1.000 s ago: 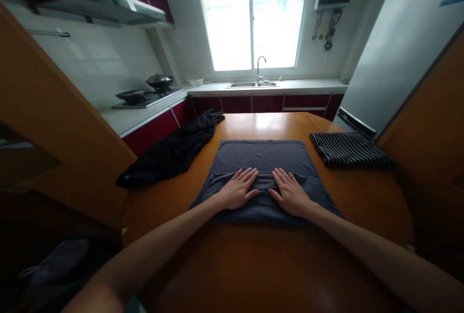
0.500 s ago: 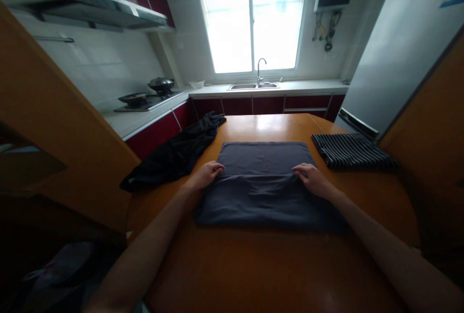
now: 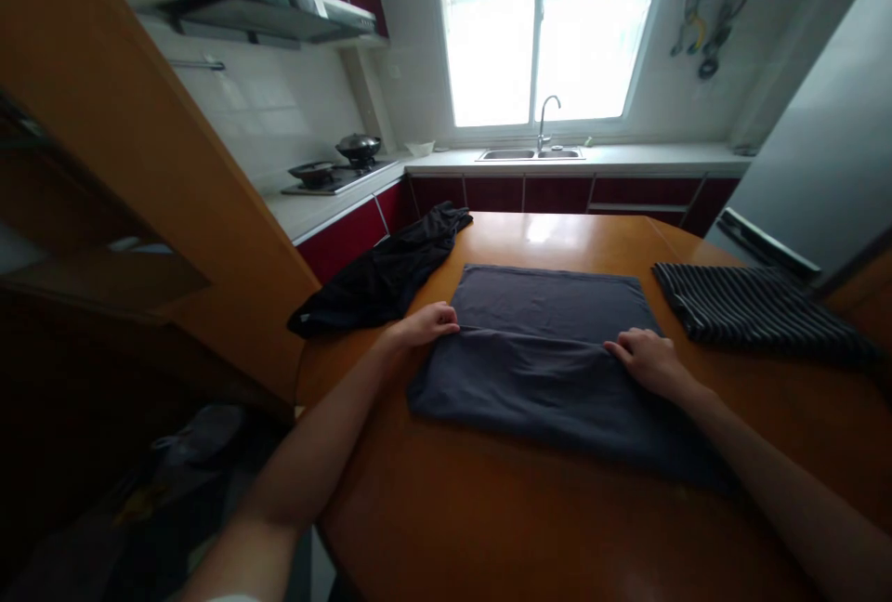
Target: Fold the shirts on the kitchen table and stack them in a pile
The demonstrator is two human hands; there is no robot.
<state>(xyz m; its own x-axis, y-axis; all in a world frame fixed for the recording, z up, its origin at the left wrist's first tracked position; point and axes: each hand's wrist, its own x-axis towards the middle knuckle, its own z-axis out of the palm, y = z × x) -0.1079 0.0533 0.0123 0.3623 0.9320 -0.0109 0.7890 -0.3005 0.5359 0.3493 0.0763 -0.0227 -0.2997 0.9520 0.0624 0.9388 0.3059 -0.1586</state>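
partly folded, the grey cloth (image 3: 547, 362) lies on the table (image 3: 530, 518): near flap (image 3: 550, 402) turned over, far portion left uncovered; left hand (image 3: 426, 323) and right hand (image 3: 648, 360) pinch the flap's edge in clamped fingers.

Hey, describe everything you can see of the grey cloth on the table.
The grey cloth is plain, dark bluish grey, and looks like thin, soft fabric. It lies on the wooden table, its near part doubled over so that an edge crosses its middle. Light creases show. The left hand holds that edge near its left end, the right hand near its right end. Its exact type cannot be told.
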